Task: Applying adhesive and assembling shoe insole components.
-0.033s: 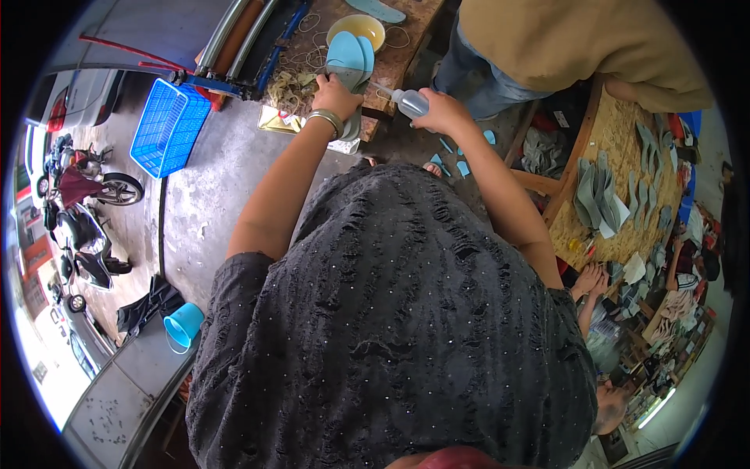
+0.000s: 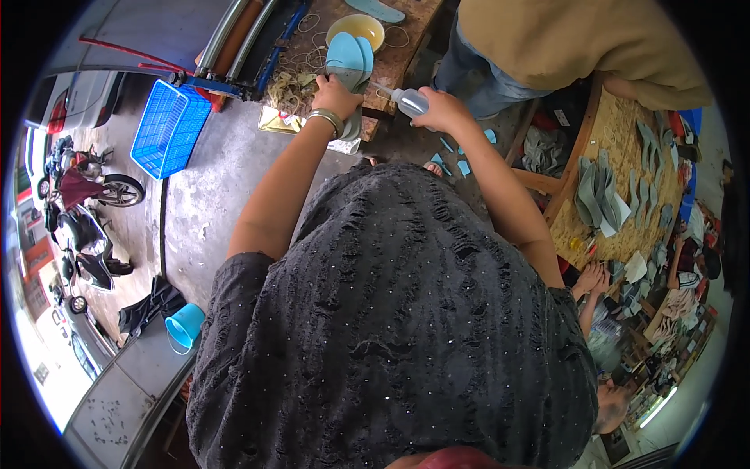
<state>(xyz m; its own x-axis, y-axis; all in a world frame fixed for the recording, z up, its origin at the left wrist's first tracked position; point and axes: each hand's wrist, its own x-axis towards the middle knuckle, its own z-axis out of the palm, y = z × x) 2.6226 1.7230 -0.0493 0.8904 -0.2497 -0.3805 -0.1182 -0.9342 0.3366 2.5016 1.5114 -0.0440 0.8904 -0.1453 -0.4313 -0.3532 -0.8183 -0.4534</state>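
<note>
My left hand (image 2: 336, 97), with a bangle on its wrist, is closed on a small stack of shoe insoles at the near end of a wooden bench. The insoles (image 2: 344, 53) have light blue forefoot parts that fan out beyond my fingers, with grey parts lower down. My right hand (image 2: 444, 111) is wrapped round a translucent squeeze bottle (image 2: 411, 102). The bottle is tilted, its thin nozzle pointing left towards the insoles but apart from them. Just past the insoles stands a yellowish bowl (image 2: 368, 30).
Loose threads (image 2: 293, 87) lie on the bench (image 2: 414, 17). A roller machine (image 2: 234, 39) and a blue basket (image 2: 168, 129) are at left. Blue scraps (image 2: 441, 162) litter the floor. A person in a tan top (image 2: 570, 39) stands close at right, beside another table (image 2: 625, 227) holding grey pieces.
</note>
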